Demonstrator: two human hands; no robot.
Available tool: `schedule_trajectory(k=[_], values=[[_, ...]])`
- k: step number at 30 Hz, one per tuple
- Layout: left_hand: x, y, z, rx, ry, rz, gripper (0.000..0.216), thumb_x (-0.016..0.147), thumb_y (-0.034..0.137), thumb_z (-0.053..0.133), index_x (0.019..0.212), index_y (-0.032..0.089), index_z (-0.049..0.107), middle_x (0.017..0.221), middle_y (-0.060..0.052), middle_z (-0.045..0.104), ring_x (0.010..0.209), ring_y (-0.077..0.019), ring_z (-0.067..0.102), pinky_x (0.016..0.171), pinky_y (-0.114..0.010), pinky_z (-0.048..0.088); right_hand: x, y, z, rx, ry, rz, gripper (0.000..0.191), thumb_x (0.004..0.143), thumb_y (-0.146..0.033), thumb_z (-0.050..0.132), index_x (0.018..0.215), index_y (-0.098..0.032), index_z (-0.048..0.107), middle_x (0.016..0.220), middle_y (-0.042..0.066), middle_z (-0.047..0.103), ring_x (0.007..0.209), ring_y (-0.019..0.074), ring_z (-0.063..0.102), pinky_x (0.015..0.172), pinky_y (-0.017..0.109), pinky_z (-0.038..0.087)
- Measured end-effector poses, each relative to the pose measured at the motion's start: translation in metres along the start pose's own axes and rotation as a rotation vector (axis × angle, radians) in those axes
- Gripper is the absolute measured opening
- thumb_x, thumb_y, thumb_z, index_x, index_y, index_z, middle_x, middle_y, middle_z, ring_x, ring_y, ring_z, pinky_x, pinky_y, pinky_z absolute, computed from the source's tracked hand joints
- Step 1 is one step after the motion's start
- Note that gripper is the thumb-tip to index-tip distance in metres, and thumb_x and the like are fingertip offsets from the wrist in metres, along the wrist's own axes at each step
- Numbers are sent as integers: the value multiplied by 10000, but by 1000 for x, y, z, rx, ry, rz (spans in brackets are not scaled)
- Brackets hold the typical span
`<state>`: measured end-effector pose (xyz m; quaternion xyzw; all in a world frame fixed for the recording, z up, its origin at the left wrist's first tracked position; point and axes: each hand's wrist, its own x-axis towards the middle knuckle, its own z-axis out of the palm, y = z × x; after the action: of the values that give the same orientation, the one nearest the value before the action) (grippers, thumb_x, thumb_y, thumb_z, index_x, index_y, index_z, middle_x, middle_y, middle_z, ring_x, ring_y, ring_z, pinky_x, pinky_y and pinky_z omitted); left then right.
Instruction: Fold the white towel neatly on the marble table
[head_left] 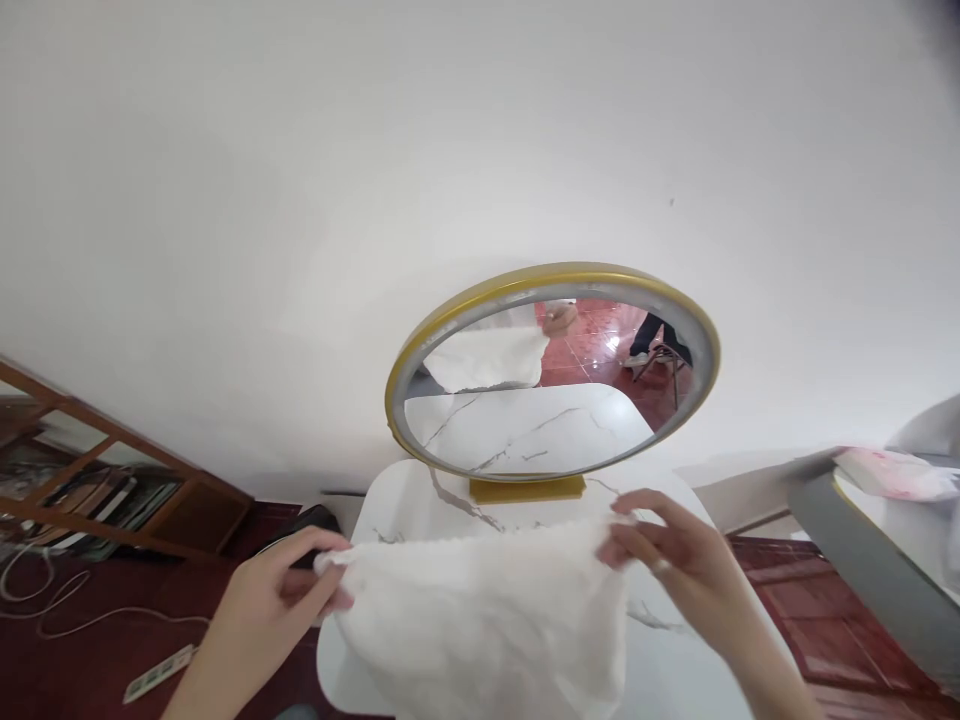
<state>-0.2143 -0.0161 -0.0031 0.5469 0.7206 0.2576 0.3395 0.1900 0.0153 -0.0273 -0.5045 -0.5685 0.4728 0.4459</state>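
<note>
A white cloth (480,610) hangs spread out between my two hands, above a white marble-patterned table (660,590). My left hand (289,590) pinches its upper left corner between thumb and fingers. At the upper right corner, my right hand (667,560) is closed on the cloth, its fingertips slightly blurred. Just beyond the cloth stands an oval-looking mirror (525,430) with a gold frame and a gold base (527,489). The cloth and part of a hand show in its reflection. The cloth's lower end runs out of the picture.
A wooden shelf (142,480) with books stands at the left. On the dark red floor lie a power strip (159,674) and a white cable (112,612). To the right is a grey-sided table (862,560) with a pink and white pack (892,472). A white wall rises behind the mirror.
</note>
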Motion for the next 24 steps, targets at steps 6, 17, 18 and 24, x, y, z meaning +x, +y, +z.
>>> schedule_trajectory(k=[6,17,18,24], values=[[96,-100,76,96,413,147,461,821,528,413,1039,183,628,1143,-118,657,999,-241,662,834,-361,551,60,129,130,-446,64,-405,341,956,-344,357,1221,-215,530,1282,153,550,1208,252,538,978,434,491],[131,-185,208,618,348,269,523,906,418,419,1383,213,480,1509,-153,338,1407,-367,244,1083,-554,269,71,242,276,-927,-84,-317,544,931,-276,392,1449,-114,350,1506,184,311,1421,321,216,1122,524,304],[132,-180,210,625,372,253,522,903,420,432,1382,219,481,1504,-157,345,1398,-372,258,1071,-556,280,76,241,282,-922,-48,-288,541,935,-267,380,1455,-122,342,1510,177,305,1423,314,217,1125,525,293],[157,-173,189,586,305,247,486,910,451,444,1349,256,516,1411,-153,456,1306,-343,392,1026,-534,342,90,246,286,-967,33,-154,582,922,-185,312,1496,-126,242,1520,151,289,1419,294,240,1111,514,301]])
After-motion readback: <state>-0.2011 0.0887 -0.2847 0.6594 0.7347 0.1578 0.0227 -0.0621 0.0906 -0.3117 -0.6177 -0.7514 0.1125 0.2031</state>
